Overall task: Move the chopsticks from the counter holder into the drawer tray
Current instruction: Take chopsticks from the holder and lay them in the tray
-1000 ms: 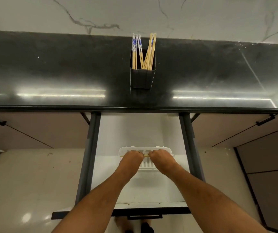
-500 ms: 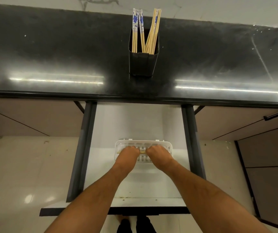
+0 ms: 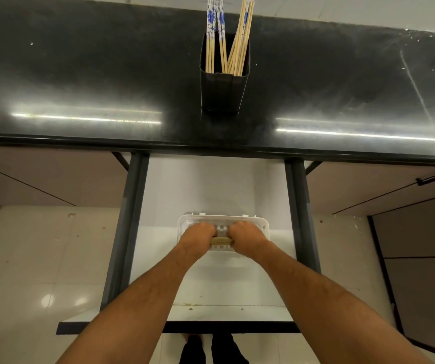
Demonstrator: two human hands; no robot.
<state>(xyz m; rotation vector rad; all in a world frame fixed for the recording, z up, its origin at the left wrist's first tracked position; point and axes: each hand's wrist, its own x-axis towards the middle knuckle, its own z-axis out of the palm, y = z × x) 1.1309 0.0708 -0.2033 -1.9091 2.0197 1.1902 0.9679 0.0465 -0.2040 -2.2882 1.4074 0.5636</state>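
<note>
A black square holder (image 3: 223, 90) stands on the dark counter (image 3: 79, 74), with several chopsticks (image 3: 228, 35) upright in it, some with blue-and-white tops, some plain wood. Below, the open drawer (image 3: 211, 279) holds a white slotted tray (image 3: 223, 222). My left hand (image 3: 198, 236) and my right hand (image 3: 247, 237) are both down in the tray, fists side by side. A bundle of tan chopsticks (image 3: 221, 241) lies crosswise between them, each hand closed on one end. The ends of the bundle are hidden by my fingers.
Dark metal drawer rails (image 3: 129, 219) run along both sides of the drawer. Closed cabinet fronts with black handles (image 3: 434, 177) sit left and right under the counter edge. Pale tiled floor (image 3: 40, 271) lies below, and my feet show at the bottom.
My view has tipped downward and closer, so the holder sits higher in frame. Both hands stay in the tray, slightly further apart, and the bundle between them shows more.
</note>
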